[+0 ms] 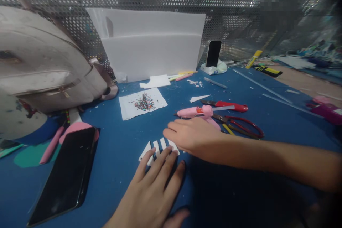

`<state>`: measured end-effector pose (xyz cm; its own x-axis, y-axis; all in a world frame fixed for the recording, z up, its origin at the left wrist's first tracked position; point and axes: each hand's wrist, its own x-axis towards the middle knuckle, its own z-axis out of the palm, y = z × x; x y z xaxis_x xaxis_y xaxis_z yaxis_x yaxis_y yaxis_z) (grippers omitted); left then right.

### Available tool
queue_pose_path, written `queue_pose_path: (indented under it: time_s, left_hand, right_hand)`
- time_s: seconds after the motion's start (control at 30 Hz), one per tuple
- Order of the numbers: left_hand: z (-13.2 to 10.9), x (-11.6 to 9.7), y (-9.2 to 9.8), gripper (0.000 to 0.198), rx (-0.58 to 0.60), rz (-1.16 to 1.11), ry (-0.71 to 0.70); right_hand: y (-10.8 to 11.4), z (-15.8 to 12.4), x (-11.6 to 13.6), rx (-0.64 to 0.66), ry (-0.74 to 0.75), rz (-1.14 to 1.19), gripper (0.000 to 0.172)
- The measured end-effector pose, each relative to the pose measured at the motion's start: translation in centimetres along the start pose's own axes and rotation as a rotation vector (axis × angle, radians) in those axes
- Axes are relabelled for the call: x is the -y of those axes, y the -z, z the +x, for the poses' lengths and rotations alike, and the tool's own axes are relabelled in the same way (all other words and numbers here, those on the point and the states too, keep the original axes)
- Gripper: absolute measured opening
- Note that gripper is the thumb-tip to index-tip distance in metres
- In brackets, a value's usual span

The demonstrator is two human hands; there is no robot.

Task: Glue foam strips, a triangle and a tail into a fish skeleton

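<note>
My left hand (156,185) lies palm down with its fingers spread. Its fingertips rest on several white cut pieces (157,146), laid side by side with narrow gaps. My right hand (193,137) is beside the rightmost piece, its fingers pressed together and bent downward; whatever they may hold is hidden. Just behind it lies a pink hot glue gun (196,111) with a clear glue stick in its back, its handle partly covered by the hand. Red-handled pliers (244,124) and a red-handled cutter (229,106) lie to the right of the glue gun.
A black phone (65,174) and a pale backpack (50,67) are on the left. Coloured bits lie on a white sheet (128,110). A white board (155,53) stands at the back, near a propped phone (213,54). Clear sticks (262,85) lie to the right.
</note>
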<state>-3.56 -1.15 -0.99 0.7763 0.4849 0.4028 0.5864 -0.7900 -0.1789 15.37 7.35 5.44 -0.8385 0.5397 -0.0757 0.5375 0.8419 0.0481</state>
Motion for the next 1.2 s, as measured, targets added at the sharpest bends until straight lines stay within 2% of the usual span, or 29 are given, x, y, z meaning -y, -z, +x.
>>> queue_pose_path:
  time_s: [0.27, 0.47, 0.73, 1.03, 1.2]
  left_hand:
    - [-1.2, -0.9, -1.4, 0.062, -0.015, -0.006, 0.063]
    - [-1.1, -1.0, -1.2, 0.061, -0.006, -0.01, 0.072]
    - [-1.2, -0.9, -1.0, 0.061, 0.031, -0.016, 0.069]
    - [-1.1, -0.9, -1.3, 0.06, 0.017, -0.02, 0.075]
    - [-1.1, -0.9, -1.0, 0.059, 0.024, -0.013, 0.063]
  right_hand:
    - [-0.4, -0.2, -0.1, -0.053, -0.011, -0.029, 0.018]
    - [0.1, -0.2, 0.0, 0.024, -0.029, 0.019, 0.019]
    - [0.2, 0.0, 0.1, 0.057, -0.054, -0.009, 0.019]
    - [-0.5, -0.7, -0.3, 0.028, -0.024, -0.005, 0.023]
    - [-0.7, -0.9, -0.4, -0.011, -0.016, -0.008, 0.019]
